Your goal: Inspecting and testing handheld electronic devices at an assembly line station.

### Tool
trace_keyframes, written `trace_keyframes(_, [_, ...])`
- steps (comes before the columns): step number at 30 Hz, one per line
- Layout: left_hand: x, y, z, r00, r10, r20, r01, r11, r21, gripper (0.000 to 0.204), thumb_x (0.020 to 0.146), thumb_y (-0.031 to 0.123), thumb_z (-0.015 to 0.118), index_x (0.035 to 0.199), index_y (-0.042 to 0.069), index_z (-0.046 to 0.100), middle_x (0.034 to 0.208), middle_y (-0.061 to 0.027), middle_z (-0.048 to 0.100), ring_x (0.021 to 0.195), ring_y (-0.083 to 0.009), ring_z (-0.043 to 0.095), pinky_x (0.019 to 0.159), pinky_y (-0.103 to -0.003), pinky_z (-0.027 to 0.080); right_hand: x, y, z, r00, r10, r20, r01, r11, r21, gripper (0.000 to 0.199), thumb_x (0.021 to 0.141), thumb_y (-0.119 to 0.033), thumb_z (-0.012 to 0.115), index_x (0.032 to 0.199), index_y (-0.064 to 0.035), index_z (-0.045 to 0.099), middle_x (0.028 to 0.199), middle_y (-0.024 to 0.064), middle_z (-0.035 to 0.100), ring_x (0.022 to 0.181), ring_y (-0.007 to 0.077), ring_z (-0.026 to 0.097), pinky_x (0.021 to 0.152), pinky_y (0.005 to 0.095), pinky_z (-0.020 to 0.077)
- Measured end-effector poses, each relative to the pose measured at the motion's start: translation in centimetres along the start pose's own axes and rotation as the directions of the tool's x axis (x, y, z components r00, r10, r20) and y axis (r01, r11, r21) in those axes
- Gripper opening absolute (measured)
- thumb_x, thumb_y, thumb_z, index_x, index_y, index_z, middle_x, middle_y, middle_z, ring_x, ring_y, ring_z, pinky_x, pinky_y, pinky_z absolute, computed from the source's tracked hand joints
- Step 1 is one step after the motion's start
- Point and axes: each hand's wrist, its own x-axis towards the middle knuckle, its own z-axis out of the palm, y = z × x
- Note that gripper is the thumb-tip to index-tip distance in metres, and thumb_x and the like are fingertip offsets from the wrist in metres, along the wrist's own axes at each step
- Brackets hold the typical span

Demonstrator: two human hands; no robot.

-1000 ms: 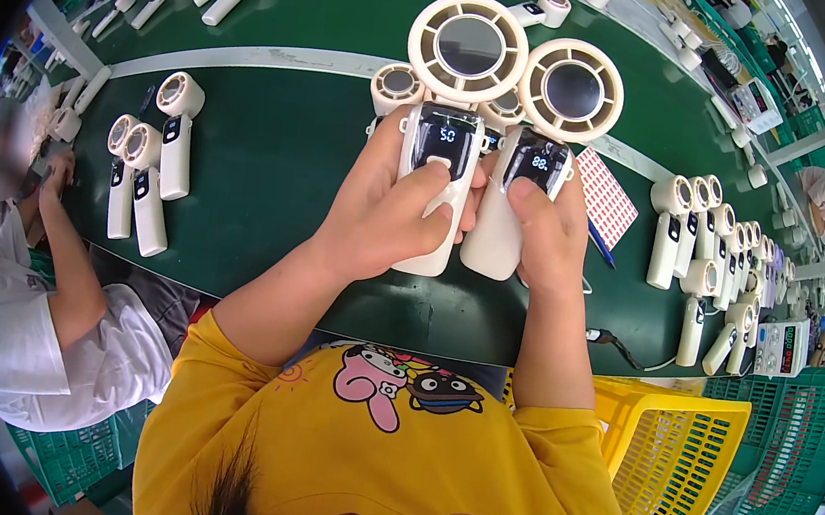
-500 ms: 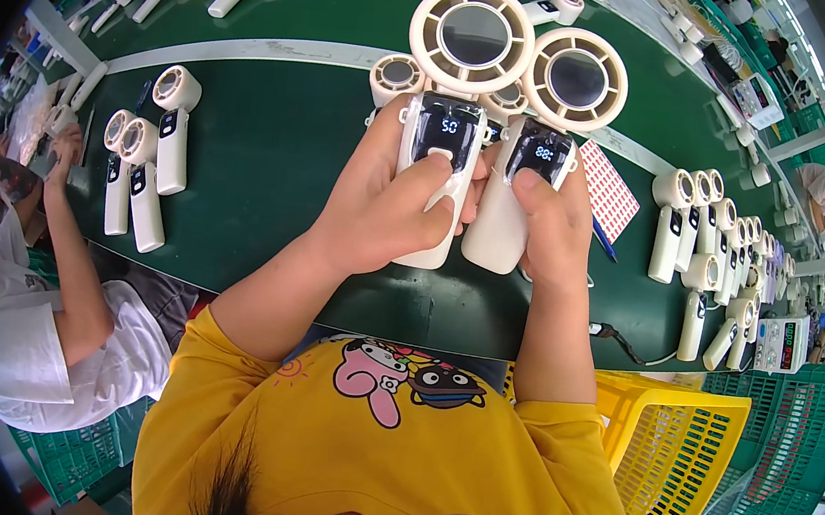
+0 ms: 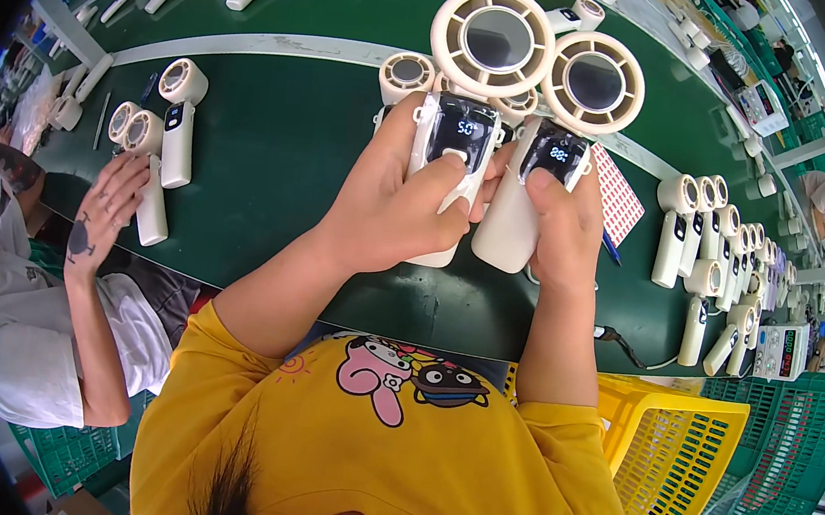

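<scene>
My left hand [image 3: 389,190] is closed round a cream handheld fan [image 3: 496,40], its thumb on the button under the lit black display. A second cream handheld fan [image 3: 594,83] is gripped in my right hand [image 3: 567,219], the thumb resting at the lower edge of its lit display. Both fans stand side by side, round heads up, their handles close together above the green table [image 3: 407,307]. Behind them, partly hidden, more handheld fans [image 3: 407,73] lie on the table.
At left, a co-worker's hand [image 3: 108,205] touches one of several fans [image 3: 177,142]. Rows of fans [image 3: 670,244] lie at right near a power supply [image 3: 781,350]. A red-and-white label sheet [image 3: 617,199], a blue pen [image 3: 612,246] and a yellow crate [image 3: 677,466] are on my right.
Both fans have shifted slightly right in the picture, still in my hands. At left, the co-worker's hand has come down and toward the fans on the table.
</scene>
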Motion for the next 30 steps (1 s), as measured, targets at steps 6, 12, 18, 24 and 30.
trace_keyframes(6, [-0.20, 0.29, 0.00, 0.999, -0.021, 0.041, 0.018, 0.998, 0.067, 0.055, 0.066, -0.007, 0.031, 0.121, -0.001, 0.026, 0.094, -0.0192, 0.055, 0.064, -0.0223, 0.053, 0.056, -0.030, 0.046, -0.26, 0.19, -0.38, 0.998, -0.005, -0.055, 0.002, 0.998, -0.065, 0.034, 0.077, -0.002, 0.043, 0.110, 0.0017, 0.036, 0.085, 0.0165, 0.055, 0.066, 0.0212, 0.054, 0.059, 0.0313, 0.0478])
trace_keyframes(12, [-0.24, 0.56, 0.30, 0.999, -0.035, 0.016, 0.035, 0.999, 0.001, 0.055, 0.067, -0.007, 0.032, 0.121, -0.001, 0.025, 0.094, -0.0195, 0.055, 0.064, -0.0223, 0.053, 0.056, -0.030, 0.046, -0.30, 0.09, -0.34, 0.999, -0.004, -0.034, 0.002, 0.998, -0.059, 0.033, 0.077, -0.003, 0.043, 0.109, 0.0017, 0.037, 0.085, 0.0160, 0.056, 0.068, 0.0205, 0.055, 0.061, 0.0298, 0.0475])
trace_keyframes(18, [-0.37, 0.42, 0.29, 1.000, -0.015, 0.010, 0.015, 1.000, 0.007, 0.055, 0.067, -0.006, 0.032, 0.121, 0.000, 0.025, 0.094, -0.0194, 0.054, 0.064, -0.0220, 0.053, 0.055, -0.029, 0.046, -0.28, -0.04, -0.18, 1.000, -0.015, -0.027, 0.014, 0.999, -0.046, 0.033, 0.077, -0.002, 0.043, 0.109, 0.0018, 0.038, 0.084, 0.0156, 0.056, 0.067, 0.0198, 0.055, 0.060, 0.0292, 0.0474])
trace_keyframes(24, [-0.39, 0.30, 0.18, 1.000, -0.024, 0.008, 0.024, 1.000, 0.014, 0.055, 0.066, -0.006, 0.032, 0.121, 0.000, 0.025, 0.093, -0.0192, 0.054, 0.065, -0.0216, 0.053, 0.055, -0.029, 0.046, -0.23, -0.23, -0.05, 1.000, -0.015, -0.027, 0.014, 0.999, -0.048, 0.033, 0.076, -0.002, 0.043, 0.109, 0.0020, 0.038, 0.082, 0.0155, 0.056, 0.066, 0.0194, 0.055, 0.059, 0.0289, 0.0472])
trace_keyframes(30, [-0.40, 0.43, 0.29, 0.999, -0.036, 0.009, 0.036, 0.999, -0.002, 0.056, 0.066, -0.007, 0.032, 0.121, 0.000, 0.026, 0.092, -0.0187, 0.054, 0.064, -0.0214, 0.053, 0.055, -0.028, 0.046, -0.26, -0.32, 0.17, 0.999, 0.003, -0.044, -0.004, 1.000, -0.026, 0.033, 0.076, -0.001, 0.043, 0.109, 0.0021, 0.038, 0.082, 0.0157, 0.057, 0.066, 0.0194, 0.055, 0.059, 0.0289, 0.0472])
